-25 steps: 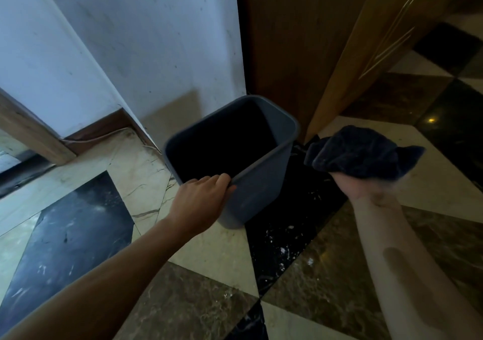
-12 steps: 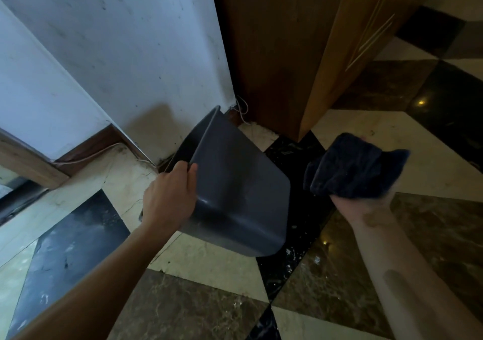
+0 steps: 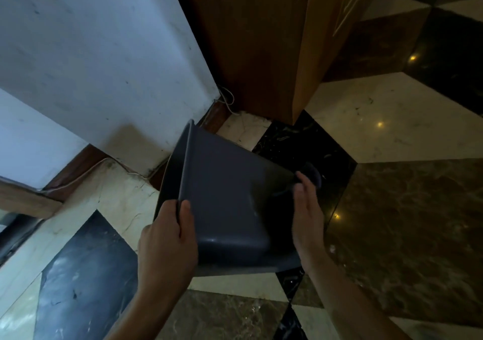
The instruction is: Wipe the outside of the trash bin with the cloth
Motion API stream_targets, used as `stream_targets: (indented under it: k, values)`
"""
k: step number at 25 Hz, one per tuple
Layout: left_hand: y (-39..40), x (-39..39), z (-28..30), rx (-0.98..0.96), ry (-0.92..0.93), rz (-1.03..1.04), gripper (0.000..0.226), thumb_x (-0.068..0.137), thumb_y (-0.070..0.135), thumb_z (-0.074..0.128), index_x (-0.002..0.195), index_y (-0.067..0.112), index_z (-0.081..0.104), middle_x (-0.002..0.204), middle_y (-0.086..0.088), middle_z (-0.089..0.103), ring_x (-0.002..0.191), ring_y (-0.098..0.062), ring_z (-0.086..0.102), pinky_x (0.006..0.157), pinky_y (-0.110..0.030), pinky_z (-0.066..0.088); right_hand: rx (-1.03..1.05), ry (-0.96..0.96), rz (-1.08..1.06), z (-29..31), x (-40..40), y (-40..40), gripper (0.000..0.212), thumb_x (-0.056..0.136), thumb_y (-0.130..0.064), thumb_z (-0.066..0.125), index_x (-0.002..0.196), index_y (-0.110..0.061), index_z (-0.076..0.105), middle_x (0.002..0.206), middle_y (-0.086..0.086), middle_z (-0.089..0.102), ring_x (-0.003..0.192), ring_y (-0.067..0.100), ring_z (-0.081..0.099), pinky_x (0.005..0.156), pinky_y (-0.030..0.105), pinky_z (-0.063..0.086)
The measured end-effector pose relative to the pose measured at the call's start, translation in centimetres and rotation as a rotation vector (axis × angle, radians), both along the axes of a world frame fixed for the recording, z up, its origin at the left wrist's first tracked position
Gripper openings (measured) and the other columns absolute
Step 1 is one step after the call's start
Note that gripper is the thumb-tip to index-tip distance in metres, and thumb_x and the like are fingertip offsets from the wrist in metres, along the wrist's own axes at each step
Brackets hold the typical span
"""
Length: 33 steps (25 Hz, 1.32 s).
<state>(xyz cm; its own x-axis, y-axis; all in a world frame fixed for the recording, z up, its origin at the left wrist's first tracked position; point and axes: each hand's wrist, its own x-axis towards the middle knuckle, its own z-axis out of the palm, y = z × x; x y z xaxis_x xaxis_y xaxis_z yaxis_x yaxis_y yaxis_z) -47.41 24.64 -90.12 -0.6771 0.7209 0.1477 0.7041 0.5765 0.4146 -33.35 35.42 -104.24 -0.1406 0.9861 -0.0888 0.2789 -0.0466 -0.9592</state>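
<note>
Since the earlier frame the right hand (image 3: 307,219) has moved in, pressing the dark cloth (image 3: 311,175) against the base of the tipped trash bin (image 3: 230,198), whose rim the left hand (image 3: 167,245) grips, with bare floor (image 3: 407,230) to the right.
</note>
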Motion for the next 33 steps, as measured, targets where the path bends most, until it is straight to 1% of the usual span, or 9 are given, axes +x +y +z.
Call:
stream_targets:
  k: [5, 11, 15, 18, 20, 23, 26, 29, 33]
  values:
    - [0.1, 0.9, 0.4, -0.018, -0.035, 0.04, 0.034, 0.098, 0.029, 0.04, 0.065, 0.02, 0.043, 0.048, 0.007, 0.048, 0.044, -0.008, 0.046, 0.04, -0.024, 0.024, 0.017, -0.179, 0.176, 0.6, -0.9, -0.6, 0.045, 0.096, -0.055, 0.034, 0.137, -0.041, 0.046, 0.138, -0.016, 0.052, 0.125, 0.008, 0.052, 0.084, 0.026, 0.042]
    - [0.1, 1.4, 0.3, -0.046, -0.037, 0.036, 0.033, 0.096, 0.029, 0.04, 0.063, 0.025, 0.036, 0.05, 0.016, 0.039, 0.045, -0.001, 0.035, 0.043, -0.02, 0.022, 0.252, 0.058, 0.359, 8.0, -5.4, -4.8, 0.037, 0.102, -0.047, 0.032, 0.132, -0.039, 0.052, 0.121, -0.013, 0.064, 0.111, 0.006, 0.058, 0.096, 0.026, 0.045]
    - [-0.9, 1.0, -0.4, -0.05, -0.107, 0.106, 0.032, 0.098, 0.035, 0.04, 0.071, 0.02, 0.048, 0.053, 0.009, 0.043, 0.05, -0.026, 0.046, 0.046, -0.036, 0.041, 0.3, -0.143, 0.477, 8.6, -7.5, -4.6, 0.048, 0.103, -0.044, 0.02, 0.148, -0.036, 0.036, 0.141, -0.004, 0.057, 0.138, 0.016, 0.04, 0.121, 0.036, 0.015]
    - [-1.4, 1.3, -0.5, -0.047, -0.098, 0.144, 0.028, 0.096, 0.032, 0.041, 0.077, 0.014, 0.053, 0.058, 0.007, 0.05, 0.055, -0.028, 0.051, 0.05, -0.051, 0.051, 0.247, -0.321, 0.502, 5.6, -7.0, -1.2, 0.052, 0.103, -0.045, 0.014, 0.154, -0.039, 0.023, 0.157, -0.005, 0.039, 0.151, 0.022, 0.018, 0.123, 0.044, -0.001]
    - [-1.6, 1.2, -0.6, -0.023, -0.121, 0.157, 0.028, 0.096, 0.031, 0.041, 0.077, 0.015, 0.053, 0.061, 0.006, 0.053, 0.055, -0.023, 0.054, 0.047, -0.049, 0.052, 0.186, -0.401, 0.47, 3.0, -5.9, 1.5, 0.053, 0.103, -0.047, 0.012, 0.155, -0.04, 0.016, 0.16, -0.006, 0.033, 0.152, 0.022, 0.015, 0.122, 0.047, -0.001]
    - [-1.5, 1.0, -0.6, 0.025, -0.143, 0.136, 0.025, 0.098, 0.025, 0.044, 0.075, 0.02, 0.051, 0.058, 0.009, 0.051, 0.055, -0.008, 0.05, 0.044, -0.03, 0.039, 0.079, -0.483, 0.369, -0.5, -2.7, 4.2, 0.052, 0.103, -0.047, 0.012, 0.155, -0.04, 0.017, 0.162, -0.004, 0.03, 0.151, 0.021, 0.018, 0.122, 0.047, 0.004]
    - [-1.2, 1.0, -0.5, 0.049, -0.148, 0.111, 0.026, 0.097, 0.025, 0.045, 0.071, 0.025, 0.048, 0.057, 0.012, 0.051, 0.056, -0.002, 0.046, 0.047, -0.022, 0.031, 0.025, -0.394, 0.307, -1.6, 0.2, 3.6, 0.05, 0.105, -0.042, 0.022, 0.154, -0.032, 0.027, 0.16, 0.0, 0.035, 0.149, 0.02, 0.024, 0.122, 0.044, 0.016]
    - [-1.5, 0.7, -0.9, 0.041, -0.162, 0.129, 0.031, 0.099, 0.027, 0.042, 0.068, 0.023, 0.046, 0.059, 0.007, 0.053, 0.057, -0.007, 0.048, 0.047, -0.026, 0.032, 0.1, -0.307, 0.353, 0.4, 0.7, -0.8, 0.048, 0.104, -0.043, 0.026, 0.148, -0.031, 0.039, 0.145, 0.001, 0.053, 0.137, 0.024, 0.042, 0.115, 0.038, 0.03]
    - [-1.6, 1.3, -1.0, 0.009, -0.144, 0.065, 0.027, 0.098, 0.023, 0.042, 0.072, 0.014, 0.047, 0.054, 0.008, 0.05, 0.052, -0.008, 0.048, 0.044, -0.026, 0.029, 0.357, -0.172, 0.583, 5.8, -2.8, -5.9, 0.047, 0.105, -0.044, 0.02, 0.15, -0.037, 0.033, 0.136, -0.003, 0.058, 0.13, 0.022, 0.048, 0.116, 0.036, 0.026]
